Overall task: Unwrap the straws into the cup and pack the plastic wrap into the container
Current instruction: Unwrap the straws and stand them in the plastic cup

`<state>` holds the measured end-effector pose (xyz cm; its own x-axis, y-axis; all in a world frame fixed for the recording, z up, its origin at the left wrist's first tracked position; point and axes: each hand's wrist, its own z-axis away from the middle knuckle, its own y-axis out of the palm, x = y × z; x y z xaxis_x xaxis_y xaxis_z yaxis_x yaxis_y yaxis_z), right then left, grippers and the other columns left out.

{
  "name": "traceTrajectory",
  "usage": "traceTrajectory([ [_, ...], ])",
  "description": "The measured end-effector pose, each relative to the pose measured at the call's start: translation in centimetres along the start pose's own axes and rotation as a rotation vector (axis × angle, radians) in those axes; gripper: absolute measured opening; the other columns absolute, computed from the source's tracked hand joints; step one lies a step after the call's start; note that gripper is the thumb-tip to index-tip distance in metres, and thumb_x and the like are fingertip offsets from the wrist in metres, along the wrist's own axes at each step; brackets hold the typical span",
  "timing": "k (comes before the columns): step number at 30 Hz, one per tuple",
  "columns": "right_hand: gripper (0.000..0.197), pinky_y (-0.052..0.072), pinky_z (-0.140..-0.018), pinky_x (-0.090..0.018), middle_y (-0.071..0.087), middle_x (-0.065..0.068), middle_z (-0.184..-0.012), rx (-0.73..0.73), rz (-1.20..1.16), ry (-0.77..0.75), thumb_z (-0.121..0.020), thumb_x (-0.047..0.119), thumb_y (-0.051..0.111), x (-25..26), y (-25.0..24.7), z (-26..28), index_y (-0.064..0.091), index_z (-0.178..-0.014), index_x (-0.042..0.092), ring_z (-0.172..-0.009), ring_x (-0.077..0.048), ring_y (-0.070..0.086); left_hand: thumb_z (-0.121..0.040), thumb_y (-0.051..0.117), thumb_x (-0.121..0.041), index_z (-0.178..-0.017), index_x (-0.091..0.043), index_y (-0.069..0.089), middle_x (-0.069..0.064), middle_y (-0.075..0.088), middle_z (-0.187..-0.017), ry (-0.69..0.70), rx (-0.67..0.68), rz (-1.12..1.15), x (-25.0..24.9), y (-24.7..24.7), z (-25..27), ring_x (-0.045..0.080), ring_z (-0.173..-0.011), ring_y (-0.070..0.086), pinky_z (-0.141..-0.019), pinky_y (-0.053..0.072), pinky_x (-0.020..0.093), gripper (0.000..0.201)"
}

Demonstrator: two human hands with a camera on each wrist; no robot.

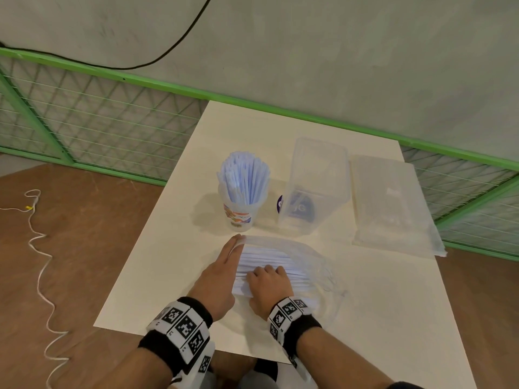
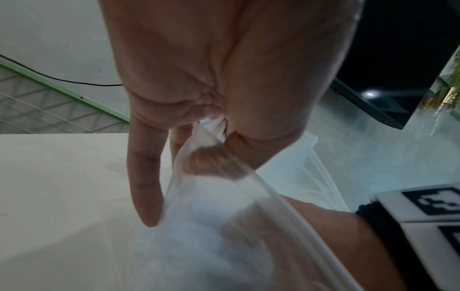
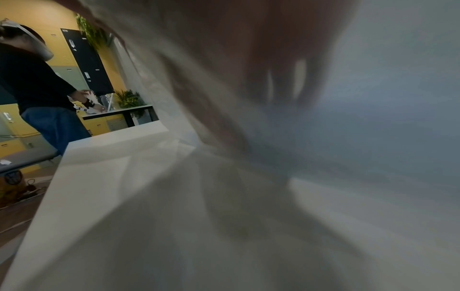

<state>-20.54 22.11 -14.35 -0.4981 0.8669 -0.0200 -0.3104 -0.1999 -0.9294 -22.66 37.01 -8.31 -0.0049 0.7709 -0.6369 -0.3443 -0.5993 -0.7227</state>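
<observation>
A clear plastic wrap [image 1: 318, 266] with a bundle of white straws [image 1: 271, 258] lies on the white table [image 1: 379, 327] near me. My left hand [image 1: 235, 248] lies with straight fingers along the wrap's left end. In the left wrist view its thumb [image 2: 211, 161] pinches the wrap's open edge [image 2: 248, 177]. My right hand [image 1: 266, 275] reaches into the opening, fingers curled on the straws. The right wrist view is blurred by plastic. Behind stands a printed cup [image 1: 242, 216] full of unwrapped straws [image 1: 245, 175], and right of it a clear container [image 1: 318, 164].
A clear lid [image 1: 393, 203] lies right of the container at the table's right edge. A green mesh fence [image 1: 84, 116] runs behind the table. A white cord [image 1: 39, 248] trails over the brown floor on the left. Another person [image 3: 37, 88] stands far off.
</observation>
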Motion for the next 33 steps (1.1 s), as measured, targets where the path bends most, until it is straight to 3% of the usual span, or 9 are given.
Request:
traceTrajectory([
  [5, 0.029, 0.037, -0.093, -0.042, 0.058, -0.012, -0.117, 0.007, -0.035, -0.010, -0.086, 0.011, 0.052, -0.4, 0.0, 0.3, 0.053, -0.116, 0.008, -0.108, -0.033, 0.054, -0.073, 0.045, 0.017, -0.153, -0.026, 0.001, -0.019, -0.015, -0.158, 0.023, 0.002, 0.013, 0.0, -0.2, 0.1, 0.011, -0.140, 0.030, -0.104, 0.039, 0.025, 0.102],
  [10, 0.034, 0.036, -0.092, -0.043, 0.061, -0.013, -0.113, -0.006, -0.053, -0.020, -0.085, 0.004, 0.049, -0.2, 0.0, 0.3, 0.050, -0.118, 0.009, -0.105, -0.034, 0.056, -0.073, 0.046, 0.016, -0.153, -0.025, 0.003, -0.019, -0.013, -0.158, 0.036, -0.003, 0.023, -0.2, -0.4, 0.1, 0.012, -0.139, 0.031, -0.103, 0.041, 0.026, 0.100],
  [16, 0.032, 0.038, -0.094, -0.042, 0.055, -0.014, -0.122, 0.001, -0.061, -0.051, -0.088, 0.013, 0.053, -0.6, 0.5, 0.6, 0.053, -0.118, 0.006, -0.113, -0.034, 0.051, -0.072, 0.046, 0.017, -0.154, -0.026, 0.001, -0.018, -0.013, -0.158, 0.039, 0.000, 0.041, -0.4, -0.3, 0.1, 0.012, -0.140, 0.029, -0.106, 0.039, 0.027, 0.103],
  [20, 0.032, 0.038, -0.091, -0.040, 0.064, -0.009, -0.109, -0.102, -0.145, -0.039, -0.091, 0.025, 0.047, -1.3, 0.3, 1.7, 0.047, -0.120, 0.011, -0.100, -0.032, 0.058, -0.071, 0.046, 0.017, -0.153, -0.028, 0.001, -0.019, -0.012, -0.158, 0.038, -0.012, 0.044, -0.2, -0.4, 0.0, 0.014, -0.138, 0.033, -0.104, 0.041, 0.028, 0.104],
  [23, 0.033, 0.037, -0.079, -0.035, 0.067, -0.004, -0.100, -0.206, -0.326, -0.005, -0.089, 0.032, 0.051, -2.8, -0.1, 2.9, 0.047, -0.117, 0.016, -0.091, -0.031, 0.061, -0.071, 0.045, 0.016, -0.153, -0.028, 0.005, -0.020, -0.009, -0.158, 0.047, -0.038, 0.045, 0.0, -0.8, -0.1, 0.013, -0.137, 0.034, -0.100, 0.042, 0.024, 0.102],
  [25, 0.025, 0.036, -0.067, -0.031, 0.066, -0.002, -0.088, -0.300, -0.532, 0.025, -0.086, 0.038, 0.055, -3.8, -0.6, 3.7, 0.053, -0.103, 0.020, -0.083, -0.028, 0.061, -0.069, 0.044, 0.017, -0.153, -0.027, 0.007, -0.020, -0.007, -0.158, 0.047, -0.042, 0.046, 0.1, -0.9, -0.1, 0.014, -0.136, 0.035, -0.098, 0.044, 0.026, 0.102],
  [27, 0.024, 0.039, -0.061, -0.029, 0.057, 0.004, -0.070, -0.427, -0.761, 0.090, -0.085, 0.048, 0.055, -4.3, -1.5, 4.7, 0.052, -0.083, 0.024, -0.068, -0.016, 0.057, -0.068, 0.043, 0.017, -0.153, -0.027, 0.006, -0.020, -0.008, -0.158, 0.042, -0.033, 0.045, 0.1, -0.9, -0.1, 0.014, -0.137, 0.035, -0.098, 0.045, 0.027, 0.103],
  [30, 0.034, 0.051, -0.070, -0.028, 0.064, 0.004, -0.068, -0.540, -1.147, 0.260, -0.084, 0.052, 0.061, -4.1, -3.0, 5.9, 0.060, -0.073, 0.020, -0.067, -0.010, 0.062, -0.069, 0.043, 0.017, -0.153, -0.027, 0.005, -0.020, -0.009, -0.158, 0.031, -0.032, 0.041, 0.0, -0.9, -0.2, 0.014, -0.135, 0.038, -0.097, 0.045, 0.025, 0.103],
  [33, 0.016, 0.055, -0.076, -0.037, 0.071, 0.002, -0.077, -0.554, -1.293, 0.289, -0.087, 0.031, 0.073, -3.9, -3.7, 6.9, 0.069, -0.074, 0.021, -0.077, -0.017, 0.068, -0.070, 0.043, 0.017, -0.153, -0.027, 0.005, -0.020, -0.008, -0.158, 0.033, -0.030, 0.050, 0.0, -0.9, -0.3, 0.018, -0.133, 0.041, -0.099, 0.045, 0.028, 0.101],
])
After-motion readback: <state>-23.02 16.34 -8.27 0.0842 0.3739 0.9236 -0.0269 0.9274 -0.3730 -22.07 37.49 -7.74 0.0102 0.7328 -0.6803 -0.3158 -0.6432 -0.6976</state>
